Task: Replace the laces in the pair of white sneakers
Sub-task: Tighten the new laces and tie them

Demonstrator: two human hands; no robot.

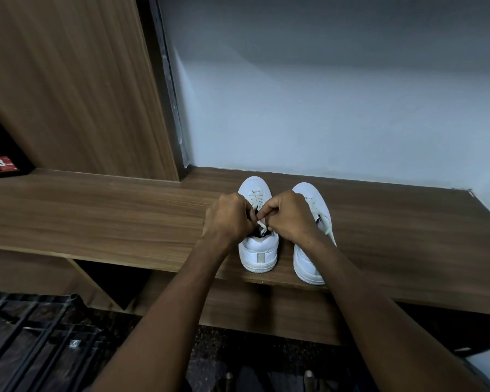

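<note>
**Both hands at the lace of the left sneaker on the wooden worktop**

A pair of white sneakers stood side by side on the wooden worktop (96, 210), heels toward the camera, toes toward the pale wall (337, 94). The left sneaker (259, 250) sat near the front edge, upright, with a grey tab on its heel. The right sneaker (306, 261) stood just beside it, apart by a narrow gap, its heel at the front edge.

Both hands were over the opening of the left sneaker. The left hand (229, 219) had its fingers curled inward at the tongue area; what they held was hidden by the hand itself, though they appeared to close on the lace. The right hand (289, 216) had thumb and fingers pinched on a white lace (262, 229) where it rose above the dark collar of the shoe. Lacing remained visible across the forward eyelets of the left sneaker. A loose lace trailed along the outer side of the right sneaker.

A tall wooden panel (68, 80) rose at the left rear of the worktop. A dark recess at far left carried a red label (3, 163). A black metal rack (34, 335) lay lower left, below the worktop.
</note>
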